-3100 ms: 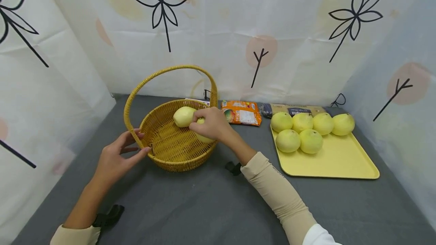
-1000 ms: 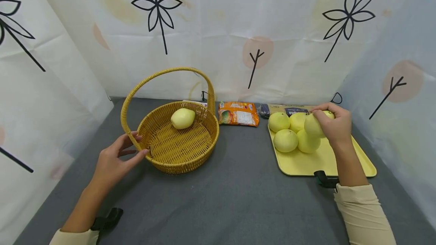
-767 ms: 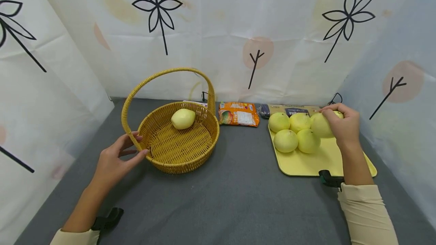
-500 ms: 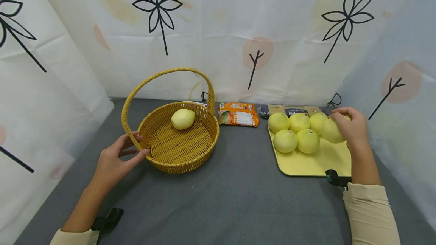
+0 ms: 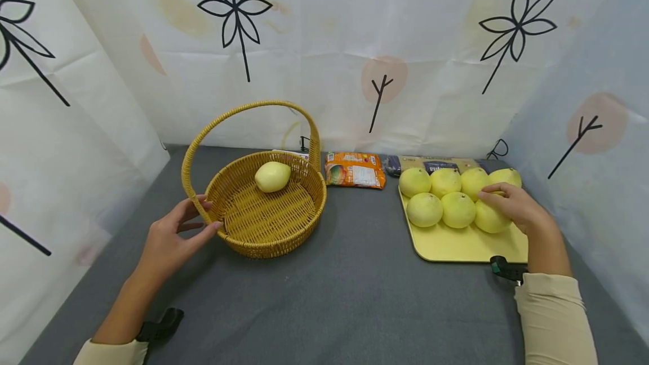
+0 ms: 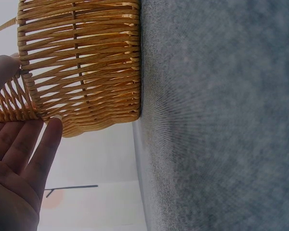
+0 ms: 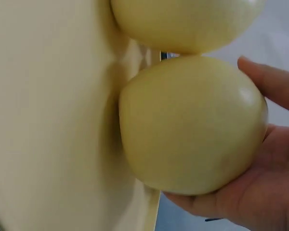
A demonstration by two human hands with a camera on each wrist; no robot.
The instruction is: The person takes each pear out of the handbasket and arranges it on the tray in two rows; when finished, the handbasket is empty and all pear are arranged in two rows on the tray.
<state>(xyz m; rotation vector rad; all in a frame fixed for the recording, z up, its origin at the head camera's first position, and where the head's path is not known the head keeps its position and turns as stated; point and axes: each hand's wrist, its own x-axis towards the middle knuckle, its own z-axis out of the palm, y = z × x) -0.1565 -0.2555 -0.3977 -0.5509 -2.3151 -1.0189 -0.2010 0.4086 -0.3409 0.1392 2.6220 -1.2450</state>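
My left hand (image 5: 169, 238) pinches the left rim of a woven wicker basket (image 5: 269, 249) at the foot of its tall handle, thumb on the near side. The left wrist view shows the fingers (image 6: 44, 149) against the woven wall. One pale yellow melon (image 5: 272, 177) lies inside the basket, toward the back. At the right, my right hand (image 5: 519, 207) holds a melon (image 5: 490, 218) at the end of the front row on a yellow tray (image 5: 466, 248). In the right wrist view, thumb and fingers wrap around this melon (image 7: 192, 125), which sits against the tray.
Several other melons (image 5: 458, 210) stand in two rows on the tray. Behind lie an orange packet (image 5: 356, 170) and a long beige packet (image 5: 416, 162), near the white patterned curtain (image 5: 324, 61). Grey cloth (image 5: 355, 275) covers the table.
My right hand took a melon from the basket, carried it right to the tray and lowered it to the end of the front row. The left hand has stayed at the basket.
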